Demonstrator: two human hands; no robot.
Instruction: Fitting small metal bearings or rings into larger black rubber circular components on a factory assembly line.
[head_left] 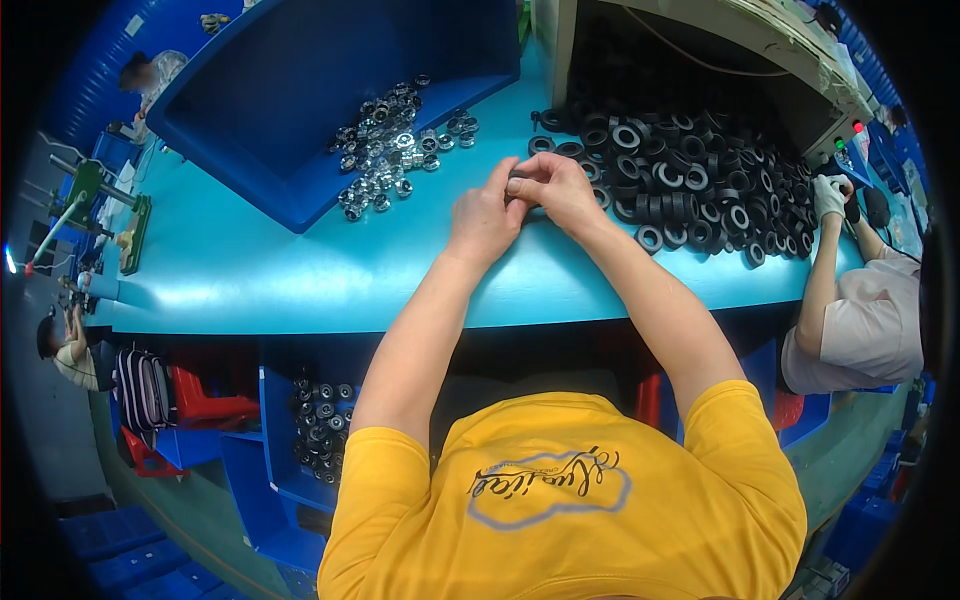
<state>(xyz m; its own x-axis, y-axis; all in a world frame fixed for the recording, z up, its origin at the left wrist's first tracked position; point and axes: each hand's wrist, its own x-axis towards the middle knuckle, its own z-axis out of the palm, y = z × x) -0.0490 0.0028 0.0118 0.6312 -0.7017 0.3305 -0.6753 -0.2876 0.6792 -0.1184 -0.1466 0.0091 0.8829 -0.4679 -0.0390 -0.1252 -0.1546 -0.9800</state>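
Note:
My left hand [484, 218] and my right hand [562, 192] meet over the turquoise table, fingers pinched together. Between their fingertips a small piece of a black ring [517, 177] shows; most of it is hidden by the fingers. Right of my hands spreads a large heap of black rubber rings [690, 180], some standing on edge and some lying flat. Shiny silver, clear-looking wheel hubs [390, 150] lie loose to the left, spilling from a tipped blue bin [290, 110].
A beige box-shaped machine [700, 20] stands behind the rings. Under the table, a blue crate [275, 440] contains dark wheels with silver centres. A co-worker's gloved hand [829, 196] is at the table's right end. A green hand press [136, 235] stands at the left.

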